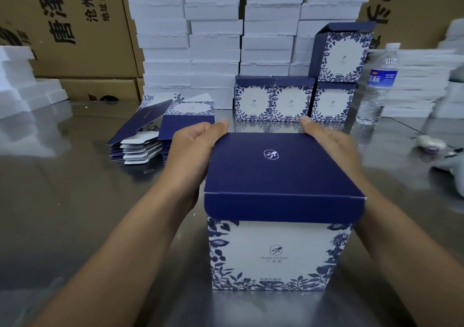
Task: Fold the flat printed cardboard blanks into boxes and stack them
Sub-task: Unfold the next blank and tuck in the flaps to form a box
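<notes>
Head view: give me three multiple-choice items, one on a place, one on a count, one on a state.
1. The pile of flat blanks lies where from the held box? A left B right C on top
2. How many finished boxes stand behind it? A two B four C seven
3. Its tuck flap is: A tucked inside B hanging outside the front C torn off
Answers: A, the pile sits beyond the left hand; B, three in a row and one stacked on the rightmost; B, the navy flap overlaps the printed front.
</notes>
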The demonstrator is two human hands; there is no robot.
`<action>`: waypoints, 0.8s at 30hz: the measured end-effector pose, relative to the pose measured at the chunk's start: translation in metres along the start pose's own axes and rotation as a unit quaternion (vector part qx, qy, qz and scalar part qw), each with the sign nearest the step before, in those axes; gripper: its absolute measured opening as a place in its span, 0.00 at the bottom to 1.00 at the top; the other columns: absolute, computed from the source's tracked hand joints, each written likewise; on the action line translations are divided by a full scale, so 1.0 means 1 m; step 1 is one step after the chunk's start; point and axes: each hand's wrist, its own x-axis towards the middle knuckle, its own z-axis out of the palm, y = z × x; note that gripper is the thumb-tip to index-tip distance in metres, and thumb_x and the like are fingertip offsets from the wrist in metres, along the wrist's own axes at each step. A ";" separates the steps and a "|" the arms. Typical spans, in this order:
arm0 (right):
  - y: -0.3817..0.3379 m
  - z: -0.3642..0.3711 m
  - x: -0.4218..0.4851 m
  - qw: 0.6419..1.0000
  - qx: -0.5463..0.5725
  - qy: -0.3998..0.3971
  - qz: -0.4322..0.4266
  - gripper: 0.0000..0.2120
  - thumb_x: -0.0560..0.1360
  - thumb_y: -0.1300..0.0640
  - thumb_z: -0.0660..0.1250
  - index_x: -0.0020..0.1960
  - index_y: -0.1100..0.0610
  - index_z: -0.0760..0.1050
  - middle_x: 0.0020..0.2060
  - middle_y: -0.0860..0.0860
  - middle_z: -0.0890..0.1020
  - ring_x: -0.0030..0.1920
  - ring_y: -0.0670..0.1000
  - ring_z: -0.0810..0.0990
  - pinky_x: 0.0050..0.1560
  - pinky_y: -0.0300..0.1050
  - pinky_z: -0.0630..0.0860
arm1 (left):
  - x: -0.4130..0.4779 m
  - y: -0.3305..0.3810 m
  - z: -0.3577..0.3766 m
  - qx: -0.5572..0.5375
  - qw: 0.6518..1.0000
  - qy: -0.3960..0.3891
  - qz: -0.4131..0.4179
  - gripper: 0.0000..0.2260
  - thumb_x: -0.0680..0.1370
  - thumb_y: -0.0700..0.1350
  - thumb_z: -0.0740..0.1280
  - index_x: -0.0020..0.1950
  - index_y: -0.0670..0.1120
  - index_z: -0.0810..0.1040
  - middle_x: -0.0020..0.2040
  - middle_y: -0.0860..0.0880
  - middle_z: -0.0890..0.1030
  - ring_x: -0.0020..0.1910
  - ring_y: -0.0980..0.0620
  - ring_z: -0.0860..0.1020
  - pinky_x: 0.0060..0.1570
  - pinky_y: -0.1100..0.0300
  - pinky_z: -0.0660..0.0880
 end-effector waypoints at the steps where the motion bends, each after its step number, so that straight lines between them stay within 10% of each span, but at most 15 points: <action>1: 0.003 0.000 0.000 1.000 0.018 0.003 -0.014 0.21 0.77 0.54 0.64 0.28 0.61 0.67 0.15 0.46 0.67 0.16 0.42 0.65 0.19 0.30 0.61 | 0.000 0.000 0.001 -0.008 1.000 0.003 -0.004 0.08 0.79 0.47 0.64 0.45 0.42 0.74 0.29 0.48 0.71 0.18 0.60 0.67 0.20 0.72 0.63; 7: 0.009 0.001 0.004 0.998 0.042 0.007 -0.037 0.20 0.77 0.53 0.64 0.29 0.58 0.65 0.17 0.46 0.66 0.18 0.42 0.64 0.21 0.31 0.61 | -0.002 -0.003 0.000 -0.038 0.998 0.042 0.017 0.17 0.77 0.46 0.68 0.31 0.44 0.67 0.22 0.54 0.70 0.19 0.61 0.67 0.22 0.72 0.64; 14: 0.016 0.001 0.005 0.997 0.059 0.016 -0.041 0.18 0.76 0.52 0.65 0.31 0.58 0.68 0.26 0.53 0.65 0.22 0.45 0.65 0.24 0.33 0.62 | -0.010 -0.002 0.000 -0.093 0.993 0.051 0.051 0.05 0.76 0.43 0.69 0.42 0.45 0.74 0.22 0.56 0.75 0.21 0.62 0.72 0.23 0.73 0.68; 24: 0.018 -0.017 0.020 0.983 -0.025 0.124 -0.131 0.14 0.74 0.57 0.69 0.31 0.57 0.72 0.21 0.43 0.74 0.27 0.41 0.70 0.32 0.34 0.69 | -0.007 -0.010 -0.003 -0.128 0.988 -0.067 0.054 0.07 0.72 0.47 0.66 0.37 0.49 0.82 0.41 0.46 0.78 0.38 0.55 0.77 0.37 0.68 0.75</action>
